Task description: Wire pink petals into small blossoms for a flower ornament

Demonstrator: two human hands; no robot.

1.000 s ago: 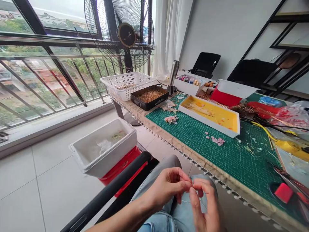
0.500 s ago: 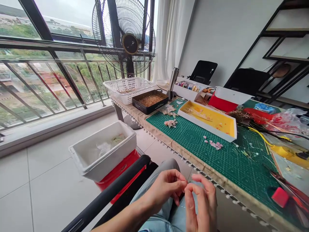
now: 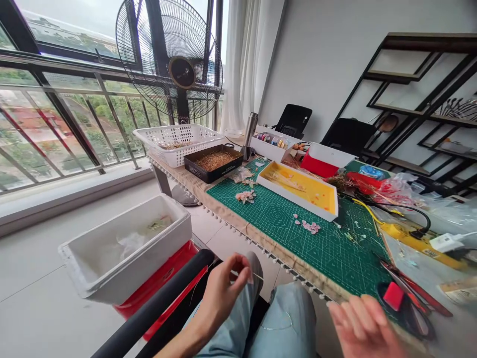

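Observation:
Over my lap, my left hand is closed in a pinch. A thin pale strand, like a wire or stem, sticks out from its fingertips. My right hand is apart from it, at the near table edge, with bent fingers that are blurred and a hidden thumb. Another fine thread curves across my jeans. On the green cutting mat lie loose pink petals and a heap of paler pink petals. Scissors and a red block are near my right hand.
A white tray with a yellow bottom rests on the mat. Behind it stand a black box of brown stems and a white basket. A white bin is at my left, by the chair arm. A yellow power strip lies right.
My hands were together at the fingertips; now they are apart. My right hand has moved right to the table edge, my left slightly left. The view has turned right.

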